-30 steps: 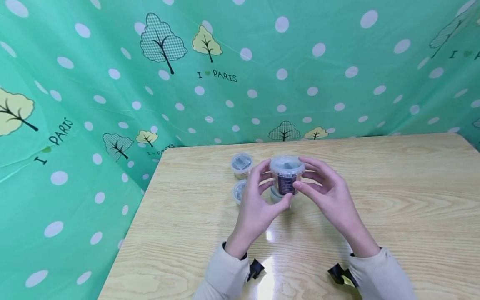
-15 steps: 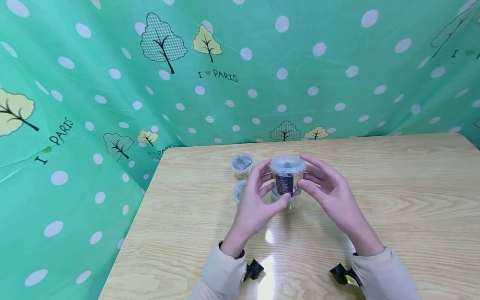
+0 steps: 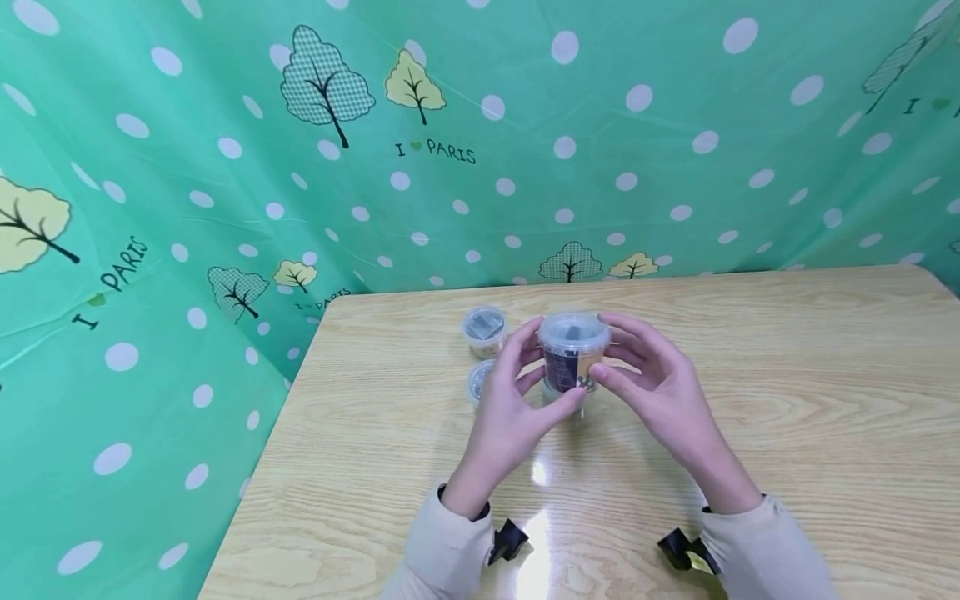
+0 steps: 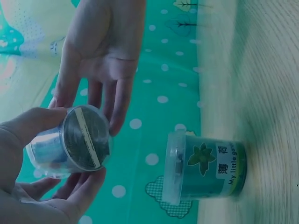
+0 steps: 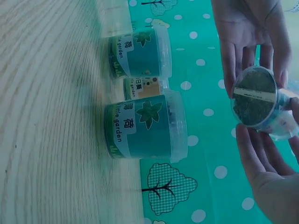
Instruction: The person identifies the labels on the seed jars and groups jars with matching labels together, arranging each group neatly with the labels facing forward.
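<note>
My left hand (image 3: 513, 417) and right hand (image 3: 667, 408) together grip a small clear plastic tub (image 3: 561, 367) with a pale see-through lid, held up off the table. Its label shows a dark panel with small print and an orange panel beside it. In both wrist views the tub's base (image 4: 86, 137) faces the camera, dark with a pale strip across it; fingers and thumbs curl round its sides. Below it stands another lidded tub (image 3: 552, 395), mostly hidden in the head view. A teal-labelled tub with a leaf picture (image 4: 205, 165) stands upright in the left wrist view.
Two more lidded tubs stand left of my hands, a rear one (image 3: 484, 329) and a nearer one (image 3: 477, 382) partly behind my left hand. The wooden table (image 3: 810, 417) meets a green dotted cloth (image 3: 450, 208) at its back and left.
The held tub has turned between my fingers: its dark label panel has shifted left and the orange panel now shows on the right. Both hands stay nearly in place.
</note>
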`<state>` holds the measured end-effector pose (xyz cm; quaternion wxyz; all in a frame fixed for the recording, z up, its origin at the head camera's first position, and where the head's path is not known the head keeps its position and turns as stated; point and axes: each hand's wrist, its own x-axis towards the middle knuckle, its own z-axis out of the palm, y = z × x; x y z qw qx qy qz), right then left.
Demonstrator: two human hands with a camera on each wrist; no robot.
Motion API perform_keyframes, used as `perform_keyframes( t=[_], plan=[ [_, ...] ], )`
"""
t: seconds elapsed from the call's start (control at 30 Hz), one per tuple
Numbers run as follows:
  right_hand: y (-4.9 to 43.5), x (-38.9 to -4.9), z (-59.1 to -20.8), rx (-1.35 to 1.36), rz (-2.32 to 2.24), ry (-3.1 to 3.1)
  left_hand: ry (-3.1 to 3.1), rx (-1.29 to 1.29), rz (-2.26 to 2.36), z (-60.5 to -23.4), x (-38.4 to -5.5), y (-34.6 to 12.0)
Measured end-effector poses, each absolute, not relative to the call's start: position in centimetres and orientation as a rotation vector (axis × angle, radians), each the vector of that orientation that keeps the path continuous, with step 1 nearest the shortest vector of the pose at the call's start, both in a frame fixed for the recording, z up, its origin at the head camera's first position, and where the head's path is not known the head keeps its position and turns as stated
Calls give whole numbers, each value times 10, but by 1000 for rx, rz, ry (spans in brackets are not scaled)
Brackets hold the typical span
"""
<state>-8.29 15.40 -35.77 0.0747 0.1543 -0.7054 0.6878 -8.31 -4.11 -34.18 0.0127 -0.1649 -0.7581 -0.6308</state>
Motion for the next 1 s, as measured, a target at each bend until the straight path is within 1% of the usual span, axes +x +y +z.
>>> perform_keyframes(
  t=[0.27,0.47,0.77,1.0],
  plan=[
    [164,-86,-357,558,2090,-2142,-2339,-580,-2022,-343,-90,-45],
    [159,-85,-357,659,2139,-2100,-2372,-627,-1991,-343,-88,-47],
    [152,-84,-358,559,2063,-2117,-2443,-687,-1790,-341,-83,-48],
    [152,-86,-360,586,2075,-2077,-2430,-714,-1674,-339,-83,-45]
  ],
)
